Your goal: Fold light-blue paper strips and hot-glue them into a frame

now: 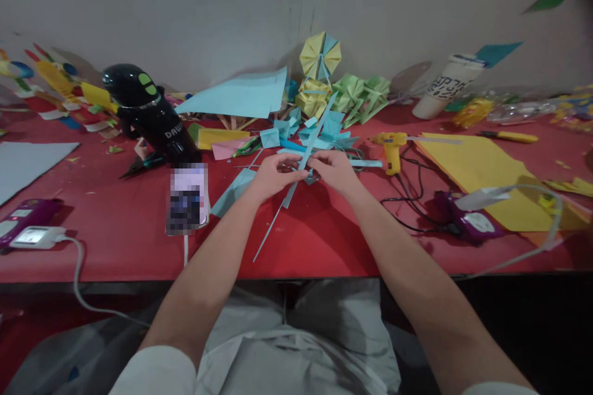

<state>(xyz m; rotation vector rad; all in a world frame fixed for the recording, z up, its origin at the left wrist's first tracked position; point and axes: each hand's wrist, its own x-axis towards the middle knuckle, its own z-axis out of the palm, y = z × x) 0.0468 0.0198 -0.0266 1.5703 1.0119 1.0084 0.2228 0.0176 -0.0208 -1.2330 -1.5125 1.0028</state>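
Table (115, 222): red top, strewn with paper scraps and cables.
Yellow sheet (482, 166): lies flat to the right, well apart from the hands.
Light blue sheet (241, 99): propped near the wall, behind the hands.
Black appliance (148, 114): tilted, left of the hands.
Left hand (271, 178): fingers curled in, pinching the long blue paper strip (291, 192) from its left side.
Right hand (334, 171): fingers closed on the same strip, just beside the left hand.
Long blue paper strip: held between both hands over the table's middle, slanting from upper right to lower left.
Yellow glue gun (393, 149): stands just right of the right hand.
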